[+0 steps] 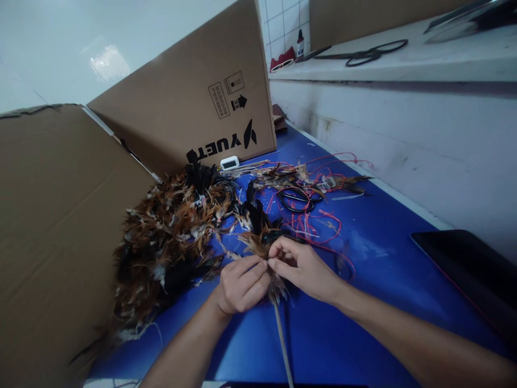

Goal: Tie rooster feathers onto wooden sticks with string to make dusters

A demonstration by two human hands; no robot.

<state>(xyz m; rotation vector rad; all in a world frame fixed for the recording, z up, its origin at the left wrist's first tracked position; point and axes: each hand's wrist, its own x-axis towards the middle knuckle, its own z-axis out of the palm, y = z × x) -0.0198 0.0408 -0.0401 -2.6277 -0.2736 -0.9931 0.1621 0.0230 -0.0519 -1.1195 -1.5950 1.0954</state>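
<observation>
My left hand point(241, 284) is closed around a thin wooden stick point(283, 345) with brown and black feathers point(258, 233) bunched at its top. My right hand point(302, 268) pinches the same feather bunch from the right, fingertips touching those of the left. The stick runs down toward the lower edge of the view. A big heap of brown, black and white feathers point(165, 242) lies just left of my hands on the blue table point(363, 302). Red string point(319, 229) trails away from the bunch.
Black scissors point(297, 199) lie among tangled red string and loose feathers behind my hands. Cardboard boxes point(194, 102) stand at left and back. A dark tray point(472, 269) sits at right. A white ledge point(404, 59) above holds another pair of scissors point(363, 54).
</observation>
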